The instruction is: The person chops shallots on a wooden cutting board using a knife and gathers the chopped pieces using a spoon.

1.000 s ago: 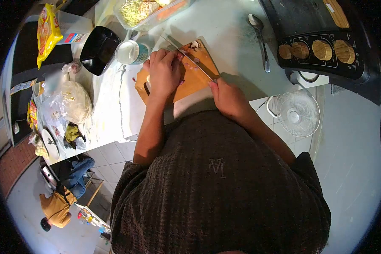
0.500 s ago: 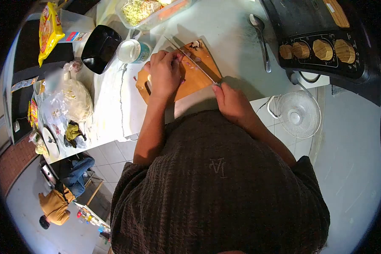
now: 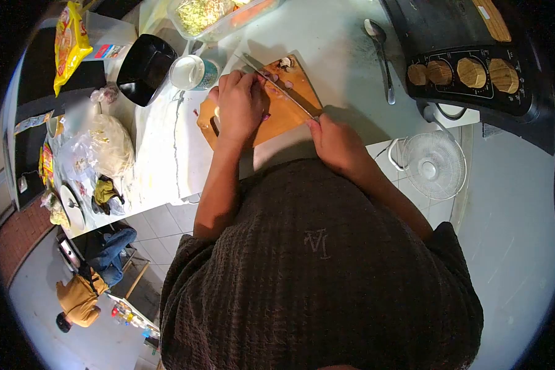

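My right hand (image 3: 339, 145) grips the handle of a knife (image 3: 290, 97), whose long blade lies slantwise over a wooden cutting board (image 3: 290, 120). On the board's left part, my left hand (image 3: 238, 106) is closed, its fingertips pinching a small purplish shallot beside the blade; the fingers cover most of it. Thin purplish shallot slices (image 3: 288, 85) lie just beyond the knife. A dark-and-white scrap (image 3: 285, 63) sits at the far corner of the board. Under my left wrist, a pale peeled piece (image 3: 217, 113) shows partly.
Behind the board stand a plastic cup (image 3: 192, 73), a black bowl (image 3: 143, 71) and a container of shredded vegetables (image 3: 213, 18). A spoon (image 3: 381, 58) lies right, before a stove with wooden knobs (image 3: 470, 73). Plastic bags (image 3: 108, 145) lie left. Another person (image 3: 80, 299) sits farther off.
My right hand and the knife handle have shifted slightly left and up. The blade has slid a little along its line; my left hand stays at almost the same place.
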